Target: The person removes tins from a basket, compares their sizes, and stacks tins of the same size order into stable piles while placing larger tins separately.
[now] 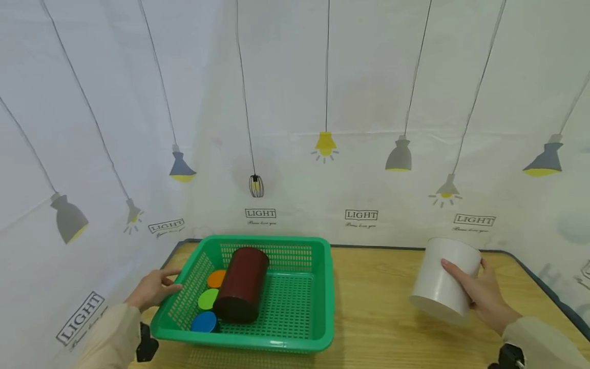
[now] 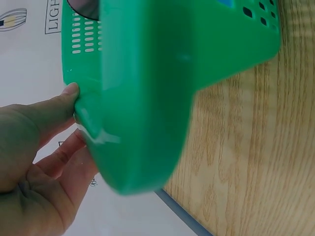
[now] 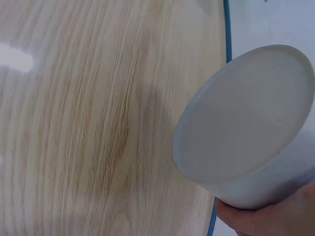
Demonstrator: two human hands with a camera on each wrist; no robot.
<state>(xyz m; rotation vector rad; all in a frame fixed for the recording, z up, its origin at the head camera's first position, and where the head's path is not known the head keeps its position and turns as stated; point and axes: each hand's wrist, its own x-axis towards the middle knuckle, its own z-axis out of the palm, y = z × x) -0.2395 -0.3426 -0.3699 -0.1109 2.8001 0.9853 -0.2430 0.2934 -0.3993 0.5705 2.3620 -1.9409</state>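
A green plastic basket (image 1: 326, 287) stands on the wooden table at the left. Inside it a dark red cylinder (image 1: 241, 291) lies on its side beside an orange disc (image 1: 215, 279), a green disc (image 1: 208, 299) and a blue disc (image 1: 204, 322). My left hand (image 1: 159, 287) touches the basket's left rim with fairly straight fingers. In the left wrist view the thumb and fingers of that hand (image 2: 44, 162) lie against the basket's corner (image 2: 147, 98). My right hand (image 1: 475, 292) grips a white cylindrical container (image 1: 442, 279), tilted just above the table at the right. The right wrist view shows its flat bottom (image 3: 246, 128).
The wooden table (image 1: 378, 307) has a dark edge along the back and the right side. A white cloth printed with lamps and "LIGHT" labels (image 1: 361, 214) hangs close behind and to the left. Bare wood lies between the basket and the white container.
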